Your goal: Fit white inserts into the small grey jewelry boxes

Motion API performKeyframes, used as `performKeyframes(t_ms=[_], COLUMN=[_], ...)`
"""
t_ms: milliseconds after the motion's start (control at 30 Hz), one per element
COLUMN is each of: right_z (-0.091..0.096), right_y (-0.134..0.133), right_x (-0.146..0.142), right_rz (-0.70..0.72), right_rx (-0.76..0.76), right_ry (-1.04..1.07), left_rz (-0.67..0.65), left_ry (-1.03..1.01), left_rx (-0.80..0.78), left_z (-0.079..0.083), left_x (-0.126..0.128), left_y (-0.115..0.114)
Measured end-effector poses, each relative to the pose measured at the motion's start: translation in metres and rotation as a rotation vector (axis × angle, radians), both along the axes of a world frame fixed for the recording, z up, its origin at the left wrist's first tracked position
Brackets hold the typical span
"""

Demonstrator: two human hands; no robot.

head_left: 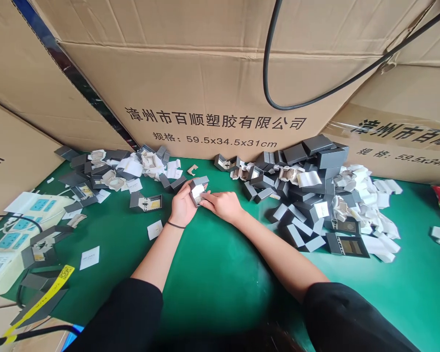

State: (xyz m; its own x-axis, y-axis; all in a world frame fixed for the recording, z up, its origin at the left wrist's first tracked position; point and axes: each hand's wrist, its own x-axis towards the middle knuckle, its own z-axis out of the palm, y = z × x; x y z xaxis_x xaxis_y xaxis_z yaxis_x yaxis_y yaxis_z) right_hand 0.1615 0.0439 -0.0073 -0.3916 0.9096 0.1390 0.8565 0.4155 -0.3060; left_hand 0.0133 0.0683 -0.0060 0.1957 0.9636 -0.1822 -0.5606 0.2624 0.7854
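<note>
A small dark grey hinged box (198, 182), lid raised and pale inside, rests in my left hand (183, 203), whose fingers wrap round its left side. From the right, my right hand (223, 205) reaches into it with thumb and fingers pressed together at the lower inside edge; whatever they pinch is hidden. Just left of my left hand, another opened grey box (146, 202) lies on the green table, showing a yellowish insert. A white card (154, 230) lies close to my left wrist. A torn beige scrap (192, 169) sits behind the hands.
Heaped grey boxes (297, 181) and crumpled white paper (370, 205) cover the right side. More boxes and wrappings (113, 168) lie at back left. A power strip (25, 234) and yellow tag (44, 298) are at left. Large cartons (205, 88) wall the back; a black cable (266, 73) hangs down.
</note>
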Motion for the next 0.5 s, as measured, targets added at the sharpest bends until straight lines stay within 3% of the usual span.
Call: performKeyframes(t_ms=[100,500], right_z=[-0.0005,-0.0038], right_y=[0.0011,-0.0012], right_x=[0.0006,-0.0005], right_rz=[0.016,0.075], right_rx=[-0.016,0.011], right_ry=[-0.018,0.044], left_rz=[-0.053,-0.036], left_ry=[0.015,0.021], left_rx=[0.036,0.042], left_z=[-0.0006,-0.0032], left_x=[-0.0014,-0.0016], left_y=[0.0003,0.0018])
